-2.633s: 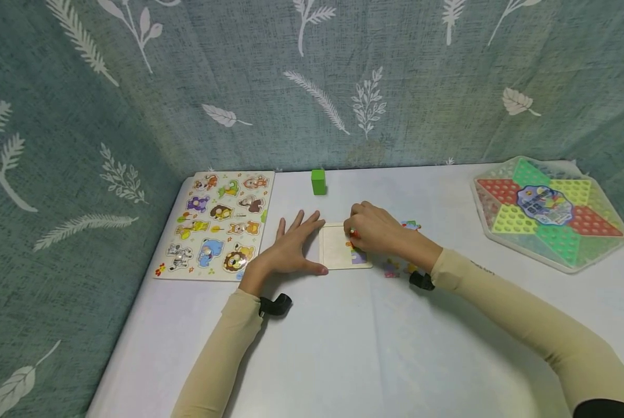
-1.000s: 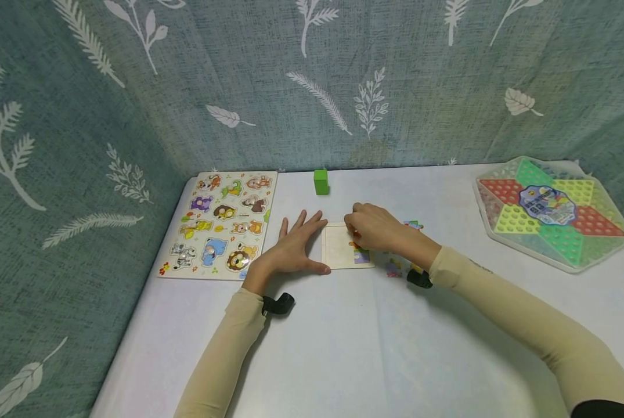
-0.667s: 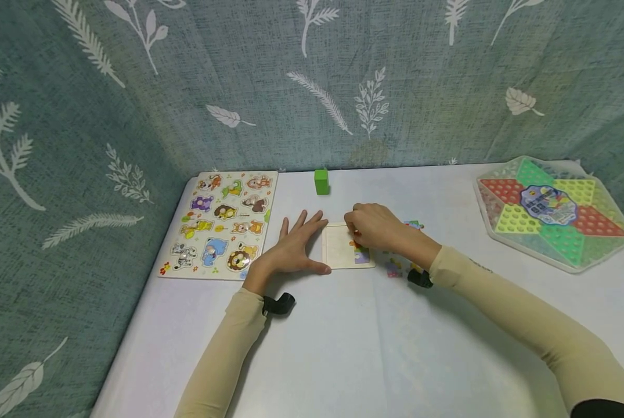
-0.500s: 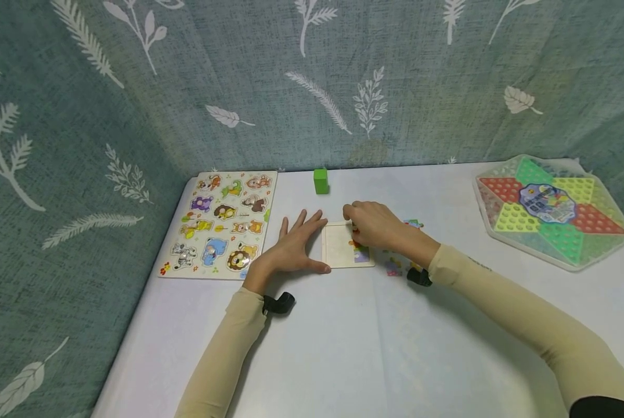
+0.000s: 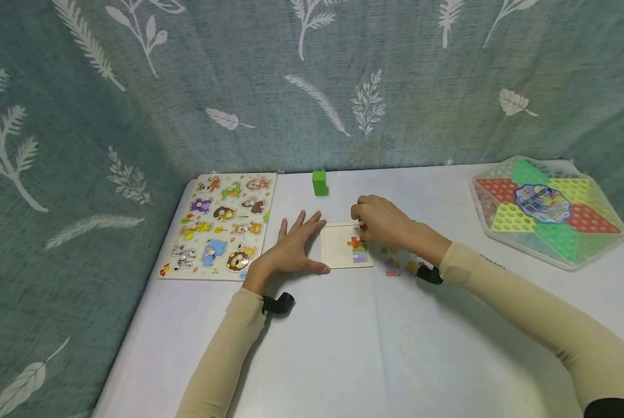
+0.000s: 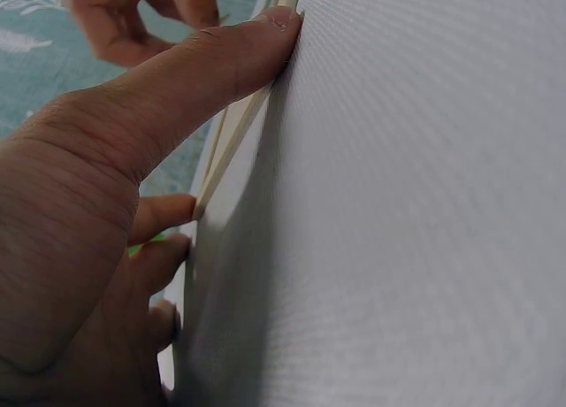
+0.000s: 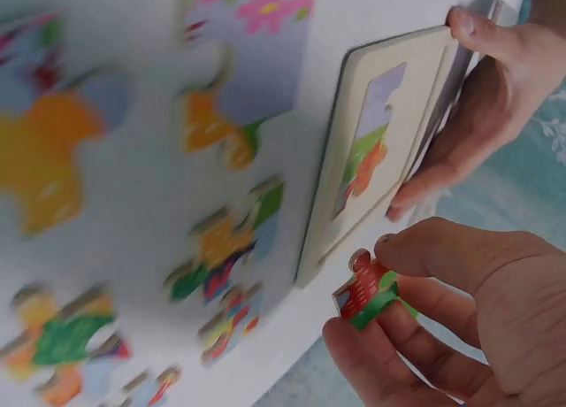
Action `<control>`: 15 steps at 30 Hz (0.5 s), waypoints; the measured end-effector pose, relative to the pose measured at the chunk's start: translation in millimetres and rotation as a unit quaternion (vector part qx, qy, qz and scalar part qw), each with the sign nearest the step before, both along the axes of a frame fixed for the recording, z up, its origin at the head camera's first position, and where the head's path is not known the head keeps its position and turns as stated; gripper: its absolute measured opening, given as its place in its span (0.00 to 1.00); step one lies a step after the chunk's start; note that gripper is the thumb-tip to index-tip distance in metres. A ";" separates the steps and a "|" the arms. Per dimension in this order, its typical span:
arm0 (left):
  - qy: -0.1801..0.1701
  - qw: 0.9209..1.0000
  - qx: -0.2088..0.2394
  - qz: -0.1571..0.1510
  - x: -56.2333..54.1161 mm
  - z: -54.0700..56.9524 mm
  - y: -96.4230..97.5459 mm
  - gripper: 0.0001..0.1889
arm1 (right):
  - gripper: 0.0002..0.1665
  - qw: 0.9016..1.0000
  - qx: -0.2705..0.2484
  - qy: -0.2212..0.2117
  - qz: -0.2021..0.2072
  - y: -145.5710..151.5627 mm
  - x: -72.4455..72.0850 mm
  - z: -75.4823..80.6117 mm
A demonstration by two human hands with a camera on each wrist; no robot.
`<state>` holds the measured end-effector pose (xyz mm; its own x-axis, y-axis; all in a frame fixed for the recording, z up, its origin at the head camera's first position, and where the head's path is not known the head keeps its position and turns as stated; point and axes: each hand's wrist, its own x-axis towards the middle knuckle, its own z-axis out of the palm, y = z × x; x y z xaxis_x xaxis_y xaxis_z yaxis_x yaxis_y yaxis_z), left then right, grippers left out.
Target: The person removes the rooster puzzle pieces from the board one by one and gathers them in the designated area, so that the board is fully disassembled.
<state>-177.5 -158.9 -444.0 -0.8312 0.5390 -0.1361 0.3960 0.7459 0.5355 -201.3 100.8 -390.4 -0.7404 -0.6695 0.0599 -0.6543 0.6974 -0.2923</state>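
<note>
My left hand [image 5: 291,247] has its fingers spread, thumb and index fingertip touching the left end of a small wooden puzzle tray [image 5: 335,249]. Inside the tray's right side lie joined jigsaw pieces [image 7: 370,142], purple, green and orange-red. My right hand [image 5: 382,220] is over the tray's upper right corner. Between its thumb and fingers it pinches a red and green jigsaw piece [image 7: 367,292], tilted and raised off the tray in the right wrist view. In the left wrist view, the thumb [image 6: 221,62] presses against the tray's edge [image 6: 234,142].
Several loose jigsaw pieces [image 7: 252,88] lie right of the tray, partly under my right forearm. An animal peg puzzle board [image 5: 217,229] lies at the left. A green block [image 5: 319,183] stands behind the tray. At the far right lies a hexagonal Chinese checkers board [image 5: 549,212].
My right hand has shifted slightly right and away from the tray's inner area, uncovering the orange-red piece there. A green bit now shows at its fingertips. My left hand has stayed in place.
</note>
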 end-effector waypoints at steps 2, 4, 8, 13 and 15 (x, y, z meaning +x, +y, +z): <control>0.001 1.000 0.000 0.002 0.0 -0.7 -0.1 0.60 | 0.14 1.000 -0.002 -0.001 0.004 6.2 -0.1 0.6; 0.002 1.000 -0.001 0.004 0.0 -0.9 -0.4 0.60 | 0.13 1.000 -0.007 0.001 0.009 12.7 -0.1 1.2; 0.003 1.000 -0.002 0.005 -0.5 -1.8 0.2 0.60 | 0.13 1.000 -0.017 -0.002 0.012 27.5 0.8 4.1; 0.006 1.000 -0.002 0.003 -0.7 -2.4 0.8 0.60 | 0.13 1.000 -0.005 -0.022 -0.002 44.5 2.0 9.6; 0.007 1.000 -0.003 0.002 -0.6 -2.3 0.9 0.60 | 0.14 1.000 -0.001 -0.021 -0.008 50.7 2.3 10.4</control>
<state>-178.1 -158.0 -446.3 -0.8357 0.5341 -0.1277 0.3995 0.7508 0.5260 -199.0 151.6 -379.9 -0.7523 -0.6582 0.0292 -0.6308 0.7068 -0.3203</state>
